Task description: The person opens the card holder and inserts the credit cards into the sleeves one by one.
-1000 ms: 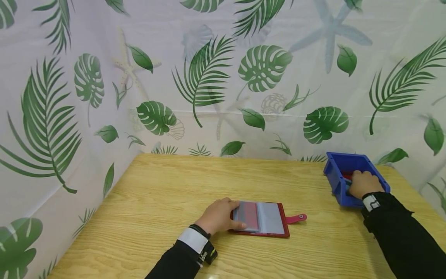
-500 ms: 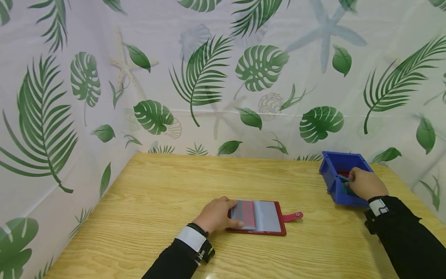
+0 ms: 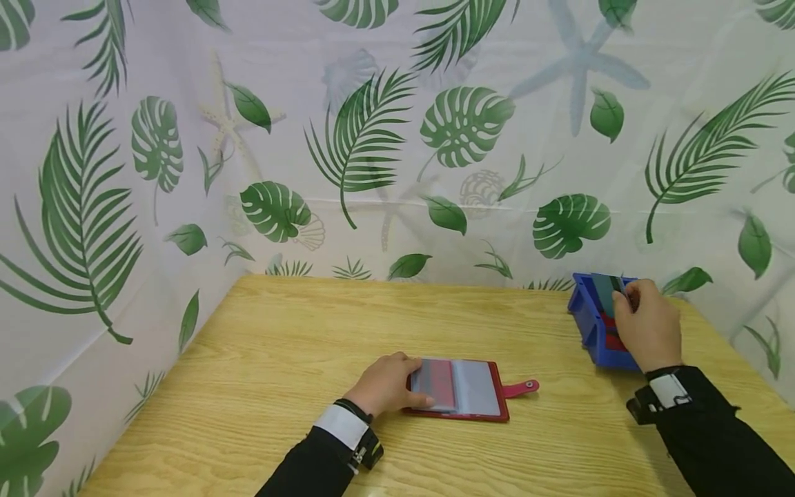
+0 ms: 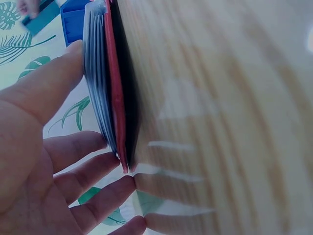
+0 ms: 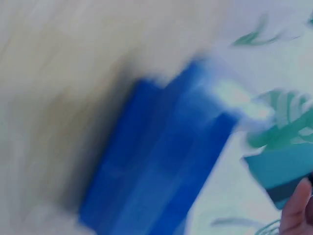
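My right hand (image 3: 649,328) pinches a teal card (image 3: 607,295) with a dark stripe, raised over the blue bin (image 3: 590,331). In the right wrist view the card (image 5: 281,171) shows at the right edge, with a fingertip on its dark stripe. A red card holder (image 3: 504,400) lies spread on the table, its clear sleeves facing up and a pink card (image 3: 443,383) in the left one. My left hand (image 3: 381,386) holds the holder's left side, thumb over the sleeves. In the left wrist view the stacked sleeves (image 4: 98,73) appear edge-on beside the fingers.
Red items (image 3: 613,339) lie inside the bin, partly hidden by the right hand. The holder's pink snap strap (image 3: 522,388) points right across the wooden table (image 3: 323,317). A leaf-patterned cloth (image 3: 373,228) hangs behind the table.
My right hand has come up out of the blue bin with the teal card, which now stands above the bin's rim. The left hand stays on the card holder.
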Demonstrator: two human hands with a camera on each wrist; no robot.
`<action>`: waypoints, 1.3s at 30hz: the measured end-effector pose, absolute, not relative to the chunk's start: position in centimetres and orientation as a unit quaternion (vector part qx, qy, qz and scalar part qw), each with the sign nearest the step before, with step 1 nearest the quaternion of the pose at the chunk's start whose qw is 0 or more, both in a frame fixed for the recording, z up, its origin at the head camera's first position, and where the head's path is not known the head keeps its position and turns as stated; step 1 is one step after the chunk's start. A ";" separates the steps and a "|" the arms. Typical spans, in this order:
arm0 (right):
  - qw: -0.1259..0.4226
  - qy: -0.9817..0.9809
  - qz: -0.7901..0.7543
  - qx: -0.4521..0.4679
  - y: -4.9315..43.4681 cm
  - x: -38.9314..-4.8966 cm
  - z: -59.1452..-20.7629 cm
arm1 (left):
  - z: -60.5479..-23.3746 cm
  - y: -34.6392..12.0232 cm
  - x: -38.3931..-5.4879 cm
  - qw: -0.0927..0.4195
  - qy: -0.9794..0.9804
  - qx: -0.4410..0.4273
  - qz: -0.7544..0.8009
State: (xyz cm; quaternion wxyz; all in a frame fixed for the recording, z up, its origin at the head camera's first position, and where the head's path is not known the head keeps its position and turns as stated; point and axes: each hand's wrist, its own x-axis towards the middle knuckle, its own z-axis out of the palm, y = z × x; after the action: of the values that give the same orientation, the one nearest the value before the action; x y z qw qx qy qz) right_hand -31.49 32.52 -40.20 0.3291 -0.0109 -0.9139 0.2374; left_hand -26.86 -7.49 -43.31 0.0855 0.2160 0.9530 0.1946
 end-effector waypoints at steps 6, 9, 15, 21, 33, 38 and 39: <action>0.295 -0.899 0.297 0.129 25.4 -29.5 -39.3 | -43.3 -7.7 -26.7 0.086 0.952 0.210 0.205; 0.202 -0.901 0.360 0.135 22.5 -28.5 -39.7 | -43.4 -7.7 -26.7 0.087 0.952 0.210 0.207; -0.029 -0.853 0.515 0.080 19.2 -27.8 -41.7 | -43.7 -7.7 -26.6 0.089 0.950 0.215 0.210; -0.082 -0.850 0.516 0.064 17.1 -27.9 -43.1 | -43.8 -7.5 -26.7 0.090 0.951 0.213 0.207; -0.054 -0.884 0.462 0.037 16.3 -27.5 -43.5 | -43.8 -7.4 -26.7 0.086 0.951 0.217 0.202; -0.048 -0.891 0.449 0.035 16.3 -27.6 -43.2 | -43.6 -7.4 -26.9 0.080 0.952 0.218 0.197; -0.047 -0.892 0.448 0.034 16.3 -27.6 -43.2 | -43.5 -7.4 -26.9 0.081 0.953 0.218 0.197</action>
State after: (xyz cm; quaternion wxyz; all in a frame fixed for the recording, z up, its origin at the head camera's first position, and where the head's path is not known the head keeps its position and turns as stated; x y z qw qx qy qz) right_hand -27.63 16.29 -43.15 -0.0474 0.0343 -0.8920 0.4482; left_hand -26.86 -7.35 -43.53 0.0808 0.2179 0.9525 0.1967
